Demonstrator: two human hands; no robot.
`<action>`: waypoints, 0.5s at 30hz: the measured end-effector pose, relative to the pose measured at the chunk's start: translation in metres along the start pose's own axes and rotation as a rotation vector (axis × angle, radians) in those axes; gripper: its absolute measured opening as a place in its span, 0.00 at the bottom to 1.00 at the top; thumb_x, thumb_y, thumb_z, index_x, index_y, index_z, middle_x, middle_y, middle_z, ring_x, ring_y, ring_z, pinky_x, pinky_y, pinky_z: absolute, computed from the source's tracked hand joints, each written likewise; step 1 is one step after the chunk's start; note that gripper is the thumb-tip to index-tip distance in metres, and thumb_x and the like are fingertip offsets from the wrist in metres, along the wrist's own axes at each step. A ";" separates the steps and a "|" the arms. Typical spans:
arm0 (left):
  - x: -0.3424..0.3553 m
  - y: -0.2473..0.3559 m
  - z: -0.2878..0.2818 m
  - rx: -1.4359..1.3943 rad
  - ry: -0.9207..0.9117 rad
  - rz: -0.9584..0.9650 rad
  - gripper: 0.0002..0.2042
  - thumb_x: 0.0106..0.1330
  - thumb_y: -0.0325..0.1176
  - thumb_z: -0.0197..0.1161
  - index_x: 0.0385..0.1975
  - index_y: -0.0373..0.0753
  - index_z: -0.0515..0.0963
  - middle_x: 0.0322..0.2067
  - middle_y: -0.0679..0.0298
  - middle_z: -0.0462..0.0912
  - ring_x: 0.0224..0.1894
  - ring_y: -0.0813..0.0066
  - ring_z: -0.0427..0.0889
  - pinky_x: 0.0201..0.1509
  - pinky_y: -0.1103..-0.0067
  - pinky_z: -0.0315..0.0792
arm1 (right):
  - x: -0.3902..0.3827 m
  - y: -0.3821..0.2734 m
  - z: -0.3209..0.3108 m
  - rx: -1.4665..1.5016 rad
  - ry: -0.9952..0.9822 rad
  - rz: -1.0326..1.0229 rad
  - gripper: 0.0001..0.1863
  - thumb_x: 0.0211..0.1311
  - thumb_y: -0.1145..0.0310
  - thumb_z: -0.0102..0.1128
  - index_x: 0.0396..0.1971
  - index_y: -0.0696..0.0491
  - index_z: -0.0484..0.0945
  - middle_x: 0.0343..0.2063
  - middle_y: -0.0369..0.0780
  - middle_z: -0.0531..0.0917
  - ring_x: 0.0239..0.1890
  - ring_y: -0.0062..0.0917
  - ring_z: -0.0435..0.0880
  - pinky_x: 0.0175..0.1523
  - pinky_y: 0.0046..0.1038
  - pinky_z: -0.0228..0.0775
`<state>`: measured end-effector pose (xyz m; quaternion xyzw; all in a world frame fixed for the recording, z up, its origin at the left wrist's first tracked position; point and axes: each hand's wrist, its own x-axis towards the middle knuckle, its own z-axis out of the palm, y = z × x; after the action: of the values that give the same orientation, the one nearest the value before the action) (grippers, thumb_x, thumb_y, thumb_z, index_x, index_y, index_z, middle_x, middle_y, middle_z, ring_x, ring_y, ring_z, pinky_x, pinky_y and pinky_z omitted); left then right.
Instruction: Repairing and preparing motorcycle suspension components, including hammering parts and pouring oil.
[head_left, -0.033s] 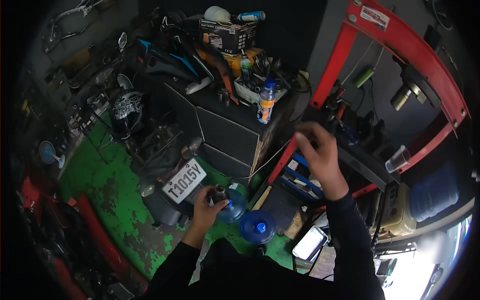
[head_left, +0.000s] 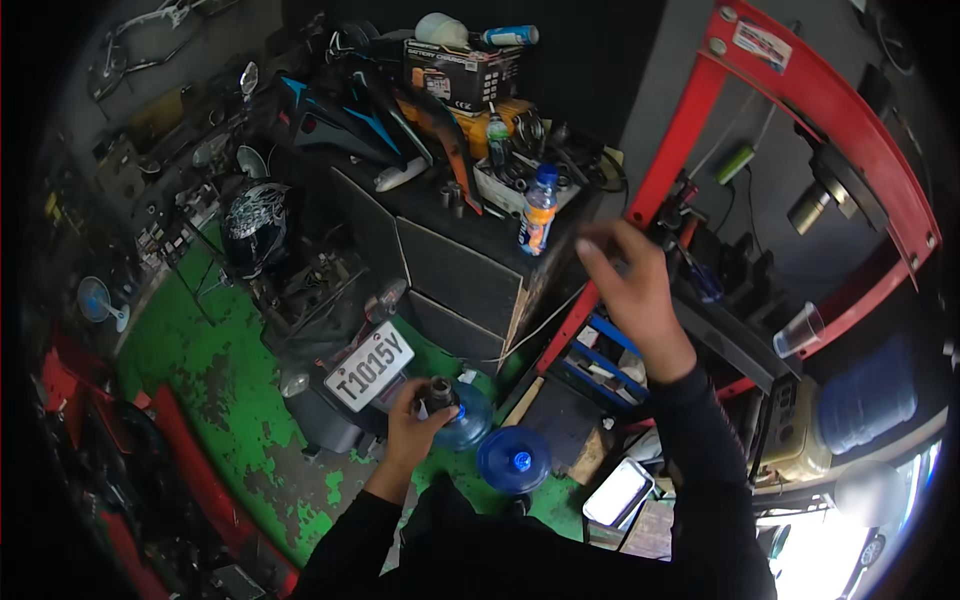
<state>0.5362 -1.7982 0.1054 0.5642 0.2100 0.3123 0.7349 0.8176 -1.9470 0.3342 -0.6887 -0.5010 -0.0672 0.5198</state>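
My left hand [head_left: 408, 432] is closed around a short dark metal cylinder [head_left: 438, 393] with a hollow top, held low above two blue water jugs. One jug [head_left: 467, 415] is partly behind that hand; the other jug [head_left: 514, 460], with a blue cap, stands just right of it. Raised over the right side, my right hand [head_left: 637, 290] has its thumb and bent fingers apart, with nothing visible in them. Its fingertips are nearest a drink bottle [head_left: 538, 215] with a blue cap and orange label on the bench, with a gap between.
A dark bench [head_left: 455, 235] carries fairings, a boxed charger [head_left: 460, 75] and a tray of tools. A red press frame [head_left: 680, 130] rises at right, a plastic cup [head_left: 797, 332] on its beam. A motorcycle with a plate [head_left: 368, 367] stands left of my left hand.
My right hand has moved up and left, closer to the drink bottle. My left hand still holds the metal cylinder in nearly the same place. The view has shifted slightly.
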 end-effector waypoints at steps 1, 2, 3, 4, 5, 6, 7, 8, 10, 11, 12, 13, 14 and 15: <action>0.004 -0.009 -0.004 0.003 0.018 -0.029 0.24 0.55 0.21 0.77 0.52 0.36 0.75 0.44 0.66 0.81 0.47 0.77 0.80 0.54 0.78 0.75 | 0.047 0.009 0.021 -0.014 -0.008 0.052 0.16 0.64 0.63 0.66 0.44 0.60 0.82 0.32 0.44 0.86 0.37 0.28 0.86 0.45 0.29 0.76; 0.010 -0.018 -0.007 0.088 0.047 -0.013 0.24 0.54 0.23 0.77 0.51 0.36 0.76 0.44 0.66 0.81 0.47 0.77 0.80 0.54 0.77 0.75 | 0.088 0.020 0.044 -0.009 -0.014 -0.026 0.19 0.65 0.60 0.66 0.45 0.61 0.82 0.33 0.46 0.87 0.38 0.31 0.87 0.47 0.31 0.76; 0.018 -0.027 -0.014 0.145 0.068 -0.013 0.24 0.53 0.25 0.78 0.50 0.36 0.76 0.44 0.66 0.81 0.46 0.76 0.80 0.53 0.76 0.75 | 0.128 0.034 0.069 -0.047 -0.019 0.063 0.22 0.64 0.57 0.66 0.45 0.61 0.82 0.35 0.47 0.87 0.40 0.33 0.87 0.48 0.33 0.76; 0.026 -0.035 -0.019 0.166 0.077 0.010 0.24 0.53 0.25 0.78 0.50 0.36 0.76 0.44 0.66 0.81 0.46 0.76 0.80 0.53 0.76 0.75 | 0.166 0.050 0.093 -0.069 -0.002 0.119 0.25 0.63 0.53 0.65 0.46 0.62 0.82 0.37 0.49 0.88 0.41 0.36 0.88 0.50 0.34 0.76; 0.032 -0.043 -0.020 0.185 0.038 0.033 0.24 0.54 0.22 0.77 0.51 0.36 0.75 0.44 0.65 0.80 0.47 0.76 0.80 0.54 0.76 0.75 | 0.199 0.069 0.114 -0.155 -0.031 0.171 0.27 0.63 0.53 0.66 0.49 0.63 0.81 0.40 0.51 0.87 0.44 0.37 0.88 0.52 0.34 0.76; 0.040 -0.049 -0.023 0.205 -0.003 0.057 0.24 0.55 0.19 0.75 0.52 0.37 0.74 0.45 0.64 0.80 0.48 0.76 0.80 0.54 0.76 0.76 | 0.230 0.089 0.136 -0.232 -0.034 0.222 0.30 0.62 0.52 0.67 0.53 0.63 0.79 0.43 0.52 0.87 0.47 0.38 0.87 0.55 0.34 0.75; 0.053 -0.053 -0.027 0.197 -0.006 0.067 0.24 0.55 0.19 0.75 0.52 0.37 0.74 0.45 0.64 0.80 0.48 0.76 0.80 0.54 0.76 0.76 | 0.261 0.112 0.156 -0.252 -0.041 0.228 0.30 0.62 0.52 0.67 0.53 0.63 0.79 0.43 0.52 0.87 0.47 0.38 0.87 0.55 0.34 0.75; 0.060 -0.056 -0.030 0.231 -0.044 0.076 0.24 0.55 0.21 0.76 0.51 0.37 0.74 0.44 0.64 0.80 0.48 0.75 0.80 0.54 0.76 0.75 | 0.282 0.138 0.173 -0.393 -0.053 0.328 0.30 0.60 0.50 0.66 0.51 0.62 0.81 0.46 0.54 0.86 0.49 0.42 0.87 0.56 0.37 0.75; 0.079 -0.059 -0.034 0.303 -0.072 0.077 0.23 0.53 0.27 0.79 0.48 0.37 0.76 0.44 0.62 0.80 0.49 0.71 0.80 0.55 0.73 0.74 | 0.312 0.192 0.206 -0.546 -0.063 0.409 0.30 0.57 0.49 0.64 0.48 0.61 0.84 0.48 0.55 0.86 0.52 0.46 0.86 0.56 0.41 0.75; 0.088 -0.059 -0.037 0.295 -0.108 0.050 0.22 0.53 0.28 0.80 0.47 0.36 0.77 0.44 0.60 0.81 0.48 0.68 0.81 0.55 0.73 0.74 | 0.322 0.218 0.221 -0.621 -0.051 0.480 0.31 0.56 0.48 0.65 0.48 0.60 0.84 0.50 0.55 0.85 0.54 0.47 0.85 0.59 0.41 0.75; 0.097 -0.059 -0.040 0.301 -0.132 0.053 0.22 0.53 0.30 0.80 0.45 0.36 0.77 0.45 0.59 0.81 0.48 0.66 0.81 0.55 0.72 0.74 | 0.330 0.243 0.232 -0.703 -0.015 0.576 0.31 0.55 0.47 0.65 0.49 0.60 0.84 0.51 0.55 0.85 0.56 0.48 0.84 0.61 0.42 0.74; 0.109 -0.061 -0.043 0.300 -0.174 0.080 0.21 0.52 0.30 0.80 0.44 0.36 0.78 0.44 0.58 0.81 0.48 0.63 0.82 0.54 0.71 0.74 | 0.335 0.265 0.241 -0.731 -0.027 0.596 0.32 0.54 0.47 0.66 0.50 0.58 0.84 0.51 0.54 0.85 0.56 0.48 0.84 0.62 0.41 0.74; 0.118 -0.064 -0.045 0.325 -0.199 0.128 0.20 0.52 0.31 0.81 0.43 0.36 0.79 0.44 0.57 0.82 0.48 0.60 0.82 0.54 0.70 0.75 | 0.337 0.284 0.252 -0.766 -0.004 0.632 0.32 0.53 0.47 0.67 0.51 0.57 0.84 0.52 0.53 0.85 0.57 0.47 0.83 0.63 0.41 0.73; 0.124 -0.066 -0.046 0.289 -0.202 0.120 0.20 0.51 0.31 0.81 0.42 0.37 0.80 0.43 0.57 0.82 0.48 0.59 0.82 0.53 0.70 0.75 | 0.339 0.301 0.260 -0.796 0.015 0.659 0.34 0.52 0.46 0.69 0.54 0.55 0.82 0.54 0.50 0.84 0.58 0.46 0.83 0.64 0.41 0.73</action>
<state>0.6088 -1.6908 0.0350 0.7041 0.1436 0.2639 0.6435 1.1008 -1.5202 0.2301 -0.9538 -0.1894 -0.0905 0.2148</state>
